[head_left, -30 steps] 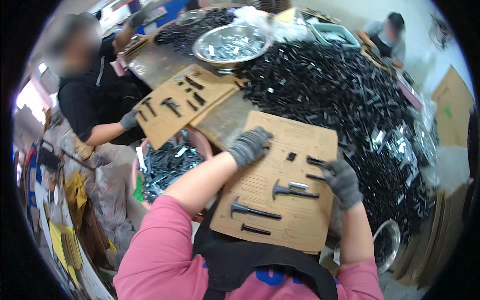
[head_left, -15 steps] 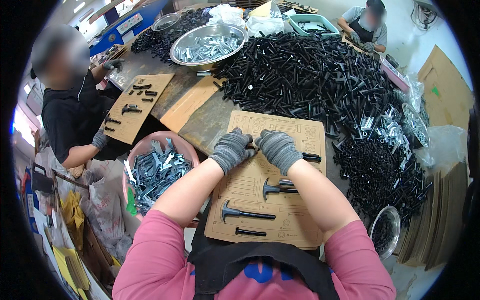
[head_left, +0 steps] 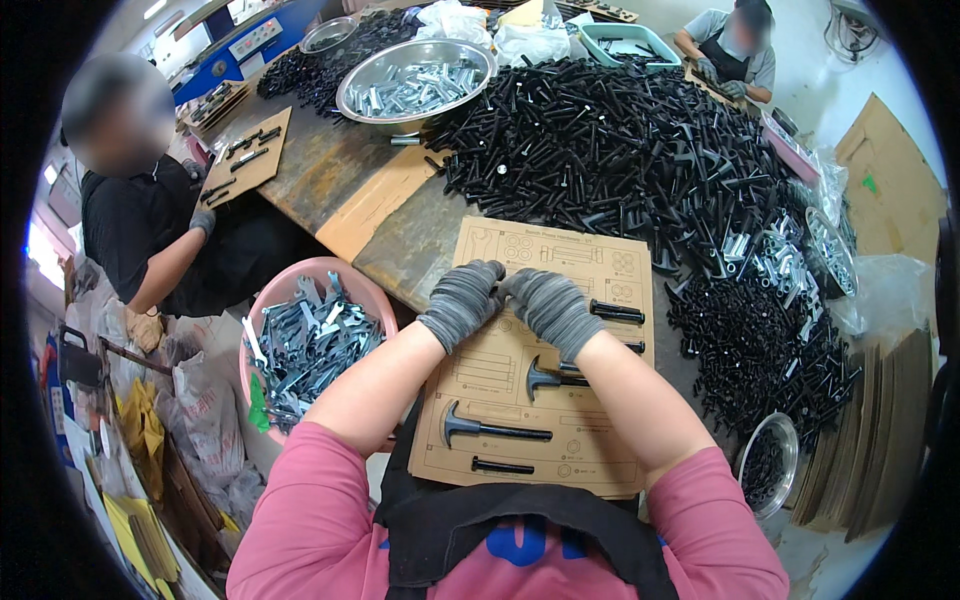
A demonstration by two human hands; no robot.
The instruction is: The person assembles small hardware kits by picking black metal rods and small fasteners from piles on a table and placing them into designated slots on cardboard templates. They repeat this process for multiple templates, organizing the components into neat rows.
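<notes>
My left hand (head_left: 460, 303) and my right hand (head_left: 548, 310), both in grey striped knit gloves, meet fingertip to fingertip above a printed cardboard sheet (head_left: 490, 375). Their fingers are closed, and whatever they pinch is hidden. On the sheet lie a black hammer-shaped part (head_left: 495, 430), a second such part (head_left: 540, 379) partly under my right forearm, and a short black bolt (head_left: 502, 466). Another black bolt (head_left: 617, 312) lies to the right of my right hand. Line drawings of hardware cover the sheet.
Beyond the sheet spreads a big heap of black bolts (head_left: 600, 150). A steel bowl (head_left: 420, 125) of silver sleeves stands behind, a pink basin (head_left: 262, 300) of wrenches at left. Cardboard sheets (head_left: 880, 440) are stacked at right. Two co-workers sit left and far right, each with a board.
My right hand has turned slightly and its fingers have come in against the left ones; a dark bit visible between them is now hidden. The left co-worker's board has moved back and away.
</notes>
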